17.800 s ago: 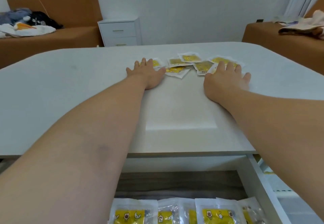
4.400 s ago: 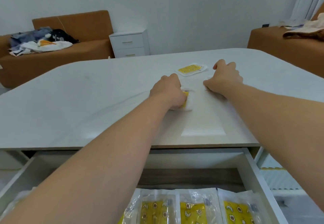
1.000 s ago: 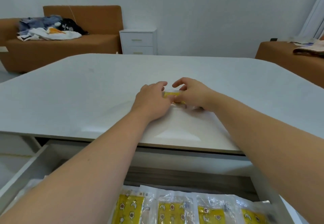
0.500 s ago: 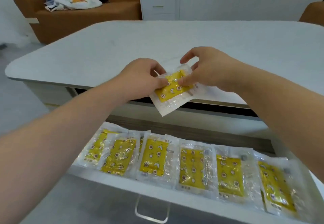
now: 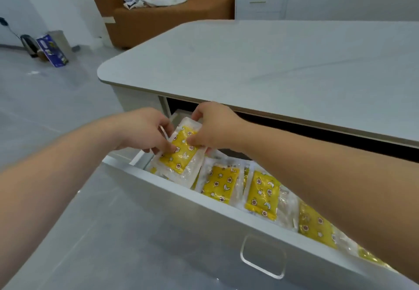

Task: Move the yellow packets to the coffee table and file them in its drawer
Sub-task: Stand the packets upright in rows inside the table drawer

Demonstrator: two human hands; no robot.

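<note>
A stack of yellow packets [image 5: 179, 153] in clear wrap is held over the left end of the open drawer [image 5: 195, 212] of the white coffee table [image 5: 272, 62]. My left hand [image 5: 145, 131] pinches the stack's left edge and my right hand [image 5: 215, 128] grips its top right corner. The stack is tilted, its lower end down inside the drawer. Several more yellow packets [image 5: 221, 184] stand in a row along the drawer toward the right, partly hidden by my right forearm.
The drawer front carries a clear handle [image 5: 263, 258]. A brown sofa [image 5: 163, 15] with clothes on it and a white nightstand [image 5: 260, 1] stand beyond the table. A blue box [image 5: 53, 50] and a bin sit on the grey floor at the left.
Both hands brought the gathered packets down from above the table edge into the left end of the drawer. The view has swung left and down.
</note>
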